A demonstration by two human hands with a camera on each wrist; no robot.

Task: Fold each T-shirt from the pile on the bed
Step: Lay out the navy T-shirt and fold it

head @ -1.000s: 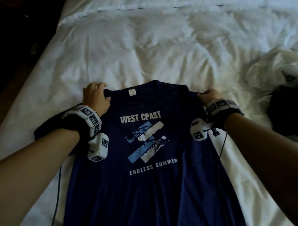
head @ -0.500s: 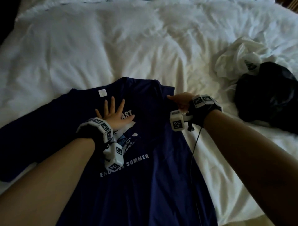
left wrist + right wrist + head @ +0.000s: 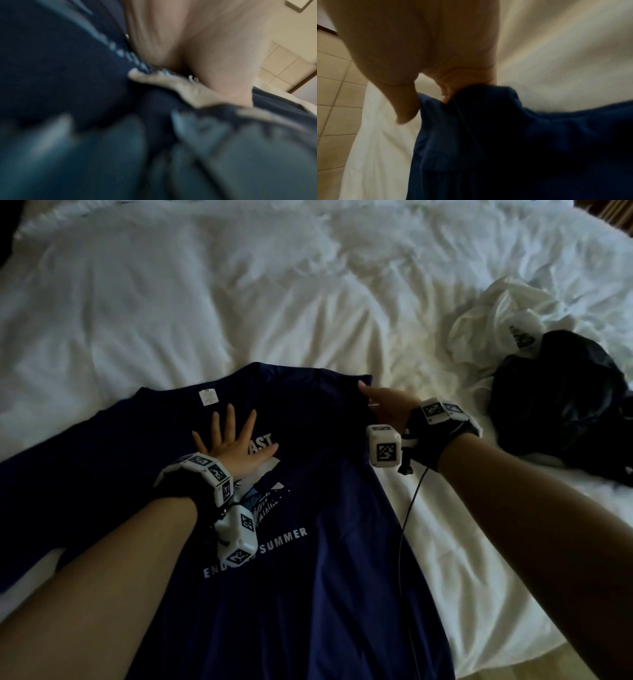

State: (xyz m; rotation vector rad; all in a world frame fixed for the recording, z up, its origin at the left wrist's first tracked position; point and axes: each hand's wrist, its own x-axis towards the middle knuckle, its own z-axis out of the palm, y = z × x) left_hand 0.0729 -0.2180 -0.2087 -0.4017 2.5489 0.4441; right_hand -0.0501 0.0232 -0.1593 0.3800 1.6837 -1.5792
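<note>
Navy T-shirt [image 3: 342,559] lay print-up on the white bed [image 3: 205,313], its right side already turned under. The left hand [image 3: 233,446] pressed flat on the chest, fingers spread; the right hand [image 3: 387,405] pinched the shoulder edge. The fold would likely go best with the palm anchoring while that edge was drawn taut. More shirts [image 3: 561,378] waited nearby.
</note>
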